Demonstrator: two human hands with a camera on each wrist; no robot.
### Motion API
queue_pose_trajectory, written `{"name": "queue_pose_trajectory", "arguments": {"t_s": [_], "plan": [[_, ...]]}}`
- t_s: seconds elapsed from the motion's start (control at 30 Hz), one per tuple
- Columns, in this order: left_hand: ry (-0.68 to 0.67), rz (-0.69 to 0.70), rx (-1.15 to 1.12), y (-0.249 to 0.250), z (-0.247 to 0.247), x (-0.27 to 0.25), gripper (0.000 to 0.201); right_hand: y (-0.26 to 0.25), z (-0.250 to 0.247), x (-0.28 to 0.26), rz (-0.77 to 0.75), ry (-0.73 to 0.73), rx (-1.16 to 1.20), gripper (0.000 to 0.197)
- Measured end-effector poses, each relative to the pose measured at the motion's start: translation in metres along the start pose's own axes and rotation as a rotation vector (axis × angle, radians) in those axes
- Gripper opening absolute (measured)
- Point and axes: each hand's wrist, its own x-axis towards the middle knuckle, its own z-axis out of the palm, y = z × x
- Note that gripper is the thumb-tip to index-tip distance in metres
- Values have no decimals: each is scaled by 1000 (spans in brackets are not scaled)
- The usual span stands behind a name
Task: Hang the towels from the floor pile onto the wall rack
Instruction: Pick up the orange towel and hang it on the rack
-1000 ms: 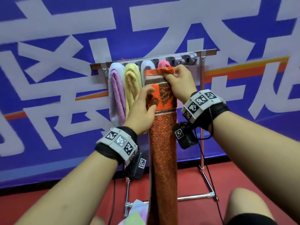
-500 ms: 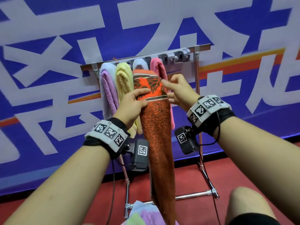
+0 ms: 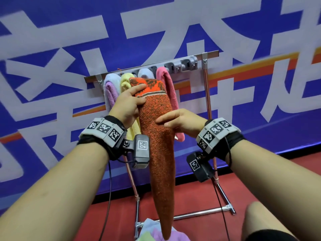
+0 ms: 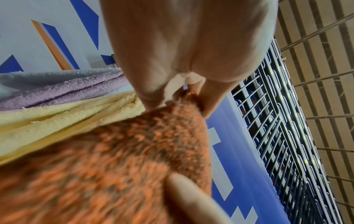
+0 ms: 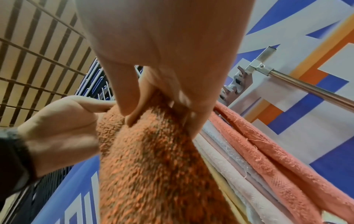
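Rack bar, left part: crowded; lavender towel [image 3: 109,87], yellow towel [image 3: 125,80], pale towel [image 3: 145,73] and pink towel [image 3: 167,84] hang side by side, touching.
In front of them: the orange towel [image 3: 156,129] hangs long, covering the middle towels, with the left hand [image 3: 127,106] and right hand [image 3: 180,122] on its two sides.
Rack bar, right part: grey clips [image 3: 182,64] with no towel on them; free reach from the front.
Right edge: upright pole [image 3: 208,101] bounds that opening.
Floor under the rack: towel pile [image 3: 152,233] and base crossbar [image 3: 199,213]; red floor [image 3: 191,193] around looks open, though the view there is partly hidden.
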Motion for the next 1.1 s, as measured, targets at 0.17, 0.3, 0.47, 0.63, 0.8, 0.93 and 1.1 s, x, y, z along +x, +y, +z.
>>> {"name": "queue_pose_trajectory", "arguments": {"t_s": [0.17,0.3,0.47,0.63,0.8,0.93,1.1], "plan": [[-66,-33,6,-14,7,-14,73,-18,-2,-1,-56,140,141,45],[-110,-21,176,-23,12,-29,90,-28,-9,1,-115,209,158,51],[-156,2,189,-25,23,-39,93,-34,-19,0,-113,313,186,53],[-199,55,212,-27,32,-41,94,-40,-26,1,-85,301,241,58],[-166,88,225,-32,36,-31,87,-41,-25,7,-71,242,247,61],[-35,120,172,-31,30,-20,66,-36,-25,6,-19,191,264,70],[0,61,64,-27,22,-8,59,-36,-23,0,44,150,168,76]]}}
